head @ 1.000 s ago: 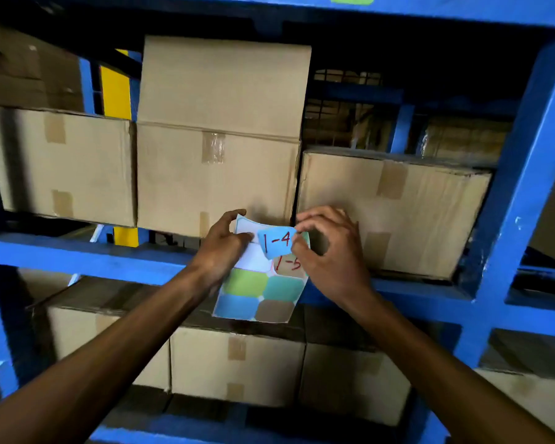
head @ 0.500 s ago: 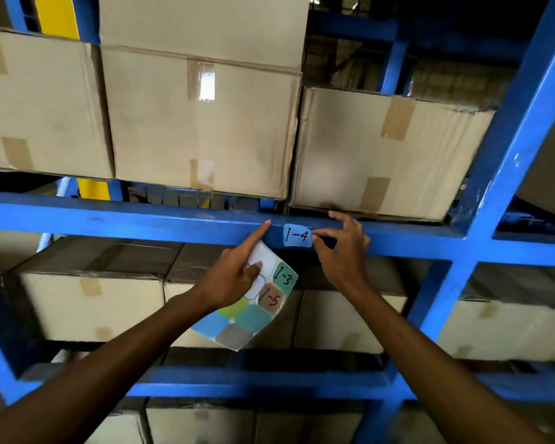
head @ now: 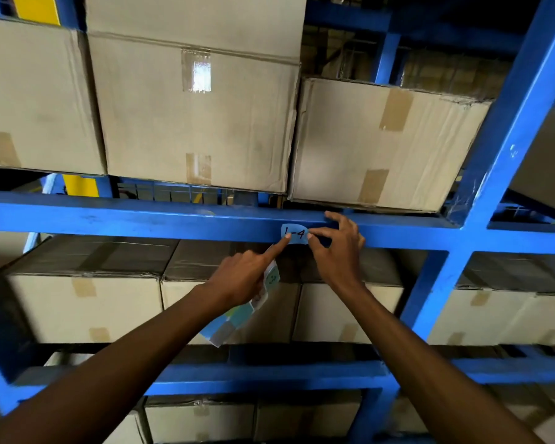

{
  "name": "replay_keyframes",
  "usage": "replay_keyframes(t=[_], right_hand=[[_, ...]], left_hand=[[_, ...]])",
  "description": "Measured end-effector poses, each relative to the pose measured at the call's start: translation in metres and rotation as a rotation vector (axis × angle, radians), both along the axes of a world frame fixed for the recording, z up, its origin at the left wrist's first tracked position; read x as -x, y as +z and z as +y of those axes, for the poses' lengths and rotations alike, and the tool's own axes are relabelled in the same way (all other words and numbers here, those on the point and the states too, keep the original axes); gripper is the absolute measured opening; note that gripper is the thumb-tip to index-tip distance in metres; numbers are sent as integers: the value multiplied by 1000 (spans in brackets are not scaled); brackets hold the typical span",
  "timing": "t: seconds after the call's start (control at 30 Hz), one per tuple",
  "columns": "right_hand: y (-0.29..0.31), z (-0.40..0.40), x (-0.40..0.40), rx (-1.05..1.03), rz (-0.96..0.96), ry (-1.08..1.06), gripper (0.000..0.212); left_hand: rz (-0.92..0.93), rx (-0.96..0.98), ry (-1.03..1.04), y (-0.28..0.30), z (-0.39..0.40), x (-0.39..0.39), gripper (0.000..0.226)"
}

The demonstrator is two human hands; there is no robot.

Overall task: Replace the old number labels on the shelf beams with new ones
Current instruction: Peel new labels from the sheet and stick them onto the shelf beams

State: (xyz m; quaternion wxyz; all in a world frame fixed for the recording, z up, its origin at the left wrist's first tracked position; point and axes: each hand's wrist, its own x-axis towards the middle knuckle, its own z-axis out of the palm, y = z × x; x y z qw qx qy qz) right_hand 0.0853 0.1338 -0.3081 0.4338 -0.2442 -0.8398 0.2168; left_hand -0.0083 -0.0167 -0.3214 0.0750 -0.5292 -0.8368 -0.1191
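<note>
A light blue label (head: 297, 233) marked "1-4" lies against the front of the blue shelf beam (head: 141, 219). My right hand (head: 337, 248) pinches the label's right edge with thumb and forefinger, other fingers resting on the beam's top. My left hand (head: 241, 278) presses its forefinger tip on the label's lower left corner while its other fingers hold a sticker sheet (head: 237, 318) of coloured labels, which hangs below the hand and is partly hidden by it.
Taped cardboard boxes (head: 193, 116) fill the level above the beam, and more boxes (head: 84, 306) sit below it. A blue upright post (head: 507, 136) stands to the right. A lower blue beam (head: 269, 376) crosses under my forearms.
The label, peeled off the sheet a second ago, was carried up to the beam. My left forefinger has moved right onto it and the sheet has turned edge-on. The view tilted up.
</note>
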Motion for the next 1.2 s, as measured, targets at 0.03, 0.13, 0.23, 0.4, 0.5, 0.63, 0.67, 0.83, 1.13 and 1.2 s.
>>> replay_keyframes(t=[0.03, 0.13, 0.23, 0.4, 0.5, 0.63, 0.67, 0.83, 1.13, 1.2], right_hand=[[0, 0, 0, 3, 2, 1, 19], [0, 2, 0, 8, 0, 4, 19], [-1, 3, 0, 5, 4, 3, 19], [1, 3, 0, -6, 17, -11, 17], [1, 5, 1, -31, 12, -23, 18], [1, 6, 2, -49, 10, -38, 18], [1, 6, 3, -51, 6, -43, 18], [3, 6, 6, -56, -24, -81, 19], [10, 18, -2, -77, -19, -41, 18], [10, 19, -2, -115, -30, -33, 22]], left_hand=[[31, 4, 11, -1, 2, 1, 97], [92, -1, 46, 0, 6, 2, 95], [151, 5, 70, -1, 7, 4, 96], [151, 19, 85, -4, 7, 7, 97], [159, 18, 87, -4, 8, 5, 98], [179, 11, 89, -6, 7, 6, 98], [179, 12, 87, -5, 7, 6, 98], [170, 1, 85, -3, 6, 5, 95], [161, -21, 93, 0, 0, 5, 98], [164, -30, 90, 2, -1, 7, 99]])
